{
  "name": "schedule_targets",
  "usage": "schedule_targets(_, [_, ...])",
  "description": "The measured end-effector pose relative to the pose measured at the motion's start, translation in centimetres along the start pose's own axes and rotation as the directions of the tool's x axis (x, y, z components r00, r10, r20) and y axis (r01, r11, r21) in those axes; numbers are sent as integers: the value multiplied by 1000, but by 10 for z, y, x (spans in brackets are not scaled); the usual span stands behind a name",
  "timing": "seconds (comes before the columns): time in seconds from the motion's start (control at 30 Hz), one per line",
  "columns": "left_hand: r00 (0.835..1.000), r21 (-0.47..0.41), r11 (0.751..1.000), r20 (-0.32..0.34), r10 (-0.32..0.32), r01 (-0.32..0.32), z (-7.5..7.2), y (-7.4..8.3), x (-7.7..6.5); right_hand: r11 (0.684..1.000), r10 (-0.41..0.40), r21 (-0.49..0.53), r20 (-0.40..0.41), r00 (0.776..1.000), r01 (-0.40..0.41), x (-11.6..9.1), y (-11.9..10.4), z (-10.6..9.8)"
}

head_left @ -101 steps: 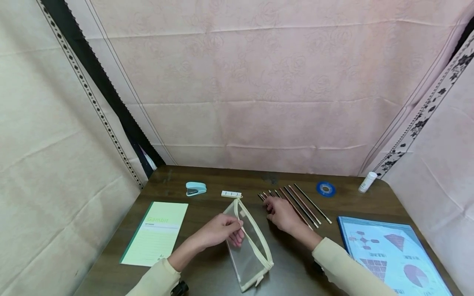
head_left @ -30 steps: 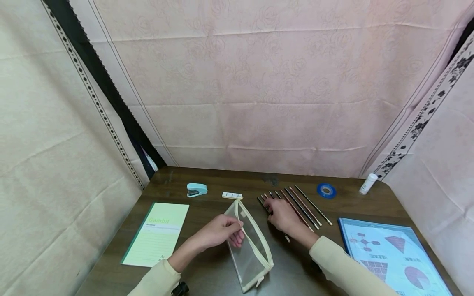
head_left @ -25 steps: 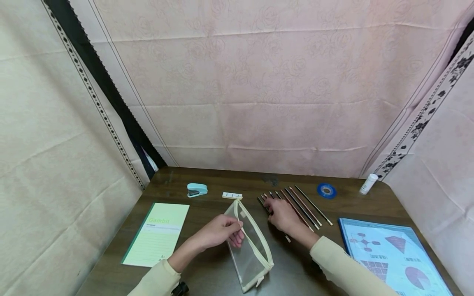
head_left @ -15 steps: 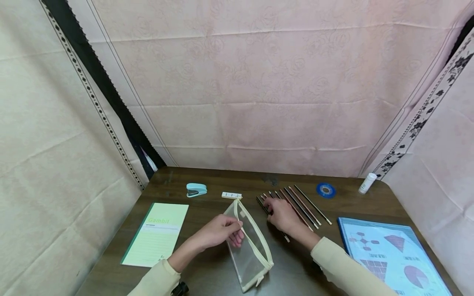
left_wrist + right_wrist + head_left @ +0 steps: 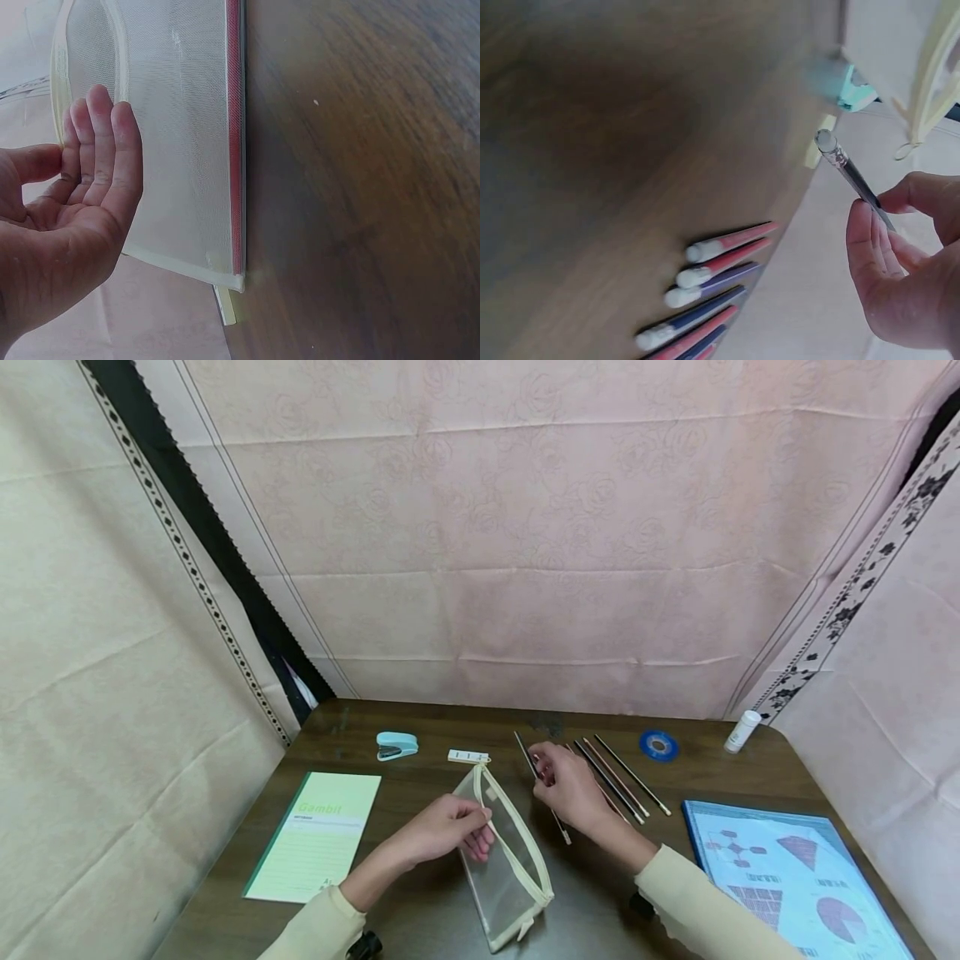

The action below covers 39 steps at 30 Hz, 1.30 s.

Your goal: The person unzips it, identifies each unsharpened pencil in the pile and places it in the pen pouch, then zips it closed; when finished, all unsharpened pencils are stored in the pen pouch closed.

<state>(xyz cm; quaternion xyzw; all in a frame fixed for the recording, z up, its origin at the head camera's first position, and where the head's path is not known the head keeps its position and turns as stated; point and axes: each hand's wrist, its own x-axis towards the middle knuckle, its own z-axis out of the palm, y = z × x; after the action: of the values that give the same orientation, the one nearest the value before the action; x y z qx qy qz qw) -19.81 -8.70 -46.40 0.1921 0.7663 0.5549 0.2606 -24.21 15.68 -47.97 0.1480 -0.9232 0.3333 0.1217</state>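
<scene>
My left hand (image 5: 450, 828) pinches the cream zip edge of a see-through mesh pencil pouch (image 5: 491, 893), holding its mouth open. In the left wrist view, the thumb meets the fingers at the rim, and a red strip runs along the pouch's far side. My right hand (image 5: 572, 789) holds a dark pencil (image 5: 853, 174) between thumb and fingertips, to the right of the pouch. Its white eraser end points down toward me. Several more pencils (image 5: 633, 774), dark and reddish, lie side by side in a slanted row on the table, partly hidden behind the right hand.
Behind the pouch lie a white eraser (image 5: 468, 755) and a light blue stapler (image 5: 396, 745). A green notepad (image 5: 318, 835) is at left. To the right are blue tape (image 5: 659, 745), a white glue stick (image 5: 742, 732) and a blue booklet (image 5: 795, 877).
My right hand has drawn the leftmost pencil out of the row and raised it, shifting it slightly left toward the pouch. The left hand and pouch have stayed still.
</scene>
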Motion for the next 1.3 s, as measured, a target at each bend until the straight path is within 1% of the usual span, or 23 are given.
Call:
schedule_targets(0.13, [1000,-6,1000,2,4,-4,0,0,1,999,-16,47,-44,999,18,-2,-11,-5])
schedule_targets(0.27, [1000,-11,1000,3,7,-7,-2,0,1,993,-19,117,-92,996,30,-5,-23,-9])
schedule_targets(0.4, [1000,-9,1000,1,8,-8,-4,1,0,982,-59,171,-159,985,87,-7,-34,-13])
schedule_targets(0.53, [1000,-8,1000,6,7,-7,-5,1,1,959,-72,252,-223,972,129,-9,-45,-20])
schedule_targets(0.63, [1000,-14,1000,3,7,-7,-5,1,1,935,-48,331,-233,971,125,-11,-56,-26])
schedule_targets(0.7, [1000,-17,1000,-2,7,-7,-5,1,1,922,-48,364,-239,970,135,-13,-62,-29])
schedule_targets(0.83, [1000,-19,1000,-6,5,-5,-4,0,1,897,-53,417,-235,971,150,-19,-71,-30])
schedule_targets(0.9, [1000,-19,1000,-6,5,-5,-4,0,1,886,-51,441,-217,975,145,-22,-74,-29])
schedule_targets(1.0, [1000,-23,1000,-5,5,-5,-5,0,1,870,-3,488,-148,989,75,-26,-76,-25])
schedule_targets(1.07, [1000,-25,1000,-7,2,-2,-5,0,2,860,56,511,-82,995,-6,-28,-78,-23])
schedule_targets(1.13, [1000,-30,1000,-5,3,-3,-5,0,2,853,108,517,-27,994,-79,-29,-81,-22])
schedule_targets(1.2, [1000,-31,1000,-3,2,-2,-5,0,3,848,135,518,4,991,-118,-30,-79,-20])
schedule_targets(1.27, [1000,-28,1000,-2,2,-2,-5,0,3,854,145,502,23,989,-137,-31,-77,-17])
schedule_targets(1.3, [1000,-28,1000,-1,3,-3,-5,0,3,860,138,494,25,990,-132,-31,-74,-15])
